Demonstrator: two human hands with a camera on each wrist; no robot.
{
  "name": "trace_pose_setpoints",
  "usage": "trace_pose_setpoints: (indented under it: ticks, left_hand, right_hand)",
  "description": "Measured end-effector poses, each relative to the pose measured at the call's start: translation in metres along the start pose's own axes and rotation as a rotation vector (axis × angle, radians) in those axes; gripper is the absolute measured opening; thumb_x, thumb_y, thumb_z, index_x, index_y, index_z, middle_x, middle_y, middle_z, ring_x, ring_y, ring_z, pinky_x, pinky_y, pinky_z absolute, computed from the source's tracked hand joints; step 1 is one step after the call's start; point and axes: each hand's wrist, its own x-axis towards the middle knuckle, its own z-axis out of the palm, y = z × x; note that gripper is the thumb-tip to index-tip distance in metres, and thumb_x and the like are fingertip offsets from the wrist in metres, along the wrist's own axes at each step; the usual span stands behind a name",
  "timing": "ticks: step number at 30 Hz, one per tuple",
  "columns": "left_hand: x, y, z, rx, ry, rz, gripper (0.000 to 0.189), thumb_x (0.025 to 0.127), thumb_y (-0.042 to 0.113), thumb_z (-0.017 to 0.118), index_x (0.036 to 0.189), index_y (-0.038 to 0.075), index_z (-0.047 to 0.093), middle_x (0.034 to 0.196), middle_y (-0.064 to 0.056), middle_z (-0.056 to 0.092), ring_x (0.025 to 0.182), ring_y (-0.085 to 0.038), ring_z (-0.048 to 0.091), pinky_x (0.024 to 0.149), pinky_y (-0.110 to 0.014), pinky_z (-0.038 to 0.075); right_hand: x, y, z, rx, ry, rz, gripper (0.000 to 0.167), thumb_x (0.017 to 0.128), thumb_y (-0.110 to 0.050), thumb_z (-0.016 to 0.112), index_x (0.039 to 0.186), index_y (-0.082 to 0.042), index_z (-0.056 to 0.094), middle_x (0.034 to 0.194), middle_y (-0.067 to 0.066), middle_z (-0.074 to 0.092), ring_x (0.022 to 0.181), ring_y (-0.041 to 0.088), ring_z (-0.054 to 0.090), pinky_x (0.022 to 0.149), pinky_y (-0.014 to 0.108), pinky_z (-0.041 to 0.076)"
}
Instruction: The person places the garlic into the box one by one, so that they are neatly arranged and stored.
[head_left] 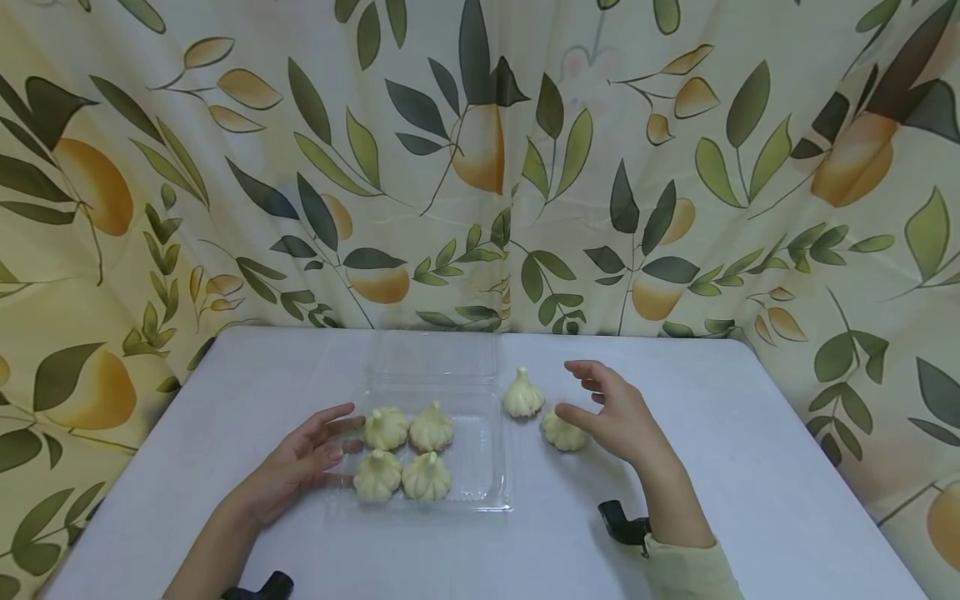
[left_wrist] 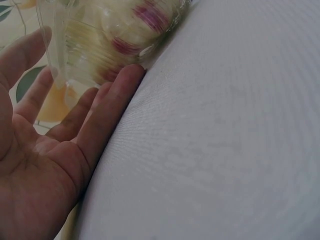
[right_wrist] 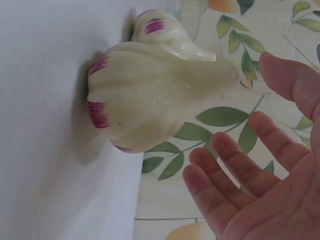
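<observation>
The garlic bulbs [right_wrist: 145, 95] look smooth and softly glossy, like moulded plastic, the box [head_left: 477, 454] is thin, shiny, see-through plastic with ridged walls, the tablecloth [left_wrist: 215, 145] is matt, finely textured cloth, the curtain [head_left: 420, 275] and sleeve [head_left: 690, 571] are dull cloth, and the black wrist mount [head_left: 621, 525] looks like smooth plastic

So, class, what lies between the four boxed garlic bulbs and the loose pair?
The head view shows the clear container, its right side bare, then white tabletop.
</observation>
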Motion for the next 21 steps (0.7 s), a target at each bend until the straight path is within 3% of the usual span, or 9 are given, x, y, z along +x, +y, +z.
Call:
trace_pose_setpoints:
  ticks: [12, 21]
  left_hand:
    - [0.0013, -0.003, -0.0034, -0.009, -0.029, 0.025, 0.061, 0.104, 0.006, 0.046, 0.158, 0.012, 0.019, 0.161, -0.021, 0.023, 0.132, -0.024, 0.05, 0.095, -0.055, 0.053]
    - [0.0006, -0.0039, -0.0035, -0.014, -0.022, 0.024, 0.061, 0.103, 0.006, 0.047, 0.158, 0.012, 0.02, 0.16, -0.021, 0.025, 0.132, -0.025, 0.049, 0.094, -0.056, 0.053]
  right_hand:
    - [0.0027, 0.0056, 0.0012, -0.009, -0.066, 0.079, 0.065, 0.086, -0.03, 0.077, 0.143, -0.015, 0.049, 0.146, 0.018, 0.05, 0.132, 0.044, 0.048, 0.106, 0.06, 0.041]
    - [0.0036, 0.0092, 0.0049, -0.028, -0.092, 0.081, 0.062, 0.088, -0.032, 0.076, 0.143, -0.017, 0.05, 0.144, 0.018, 0.052, 0.132, 0.043, 0.048, 0.105, 0.06, 0.042]
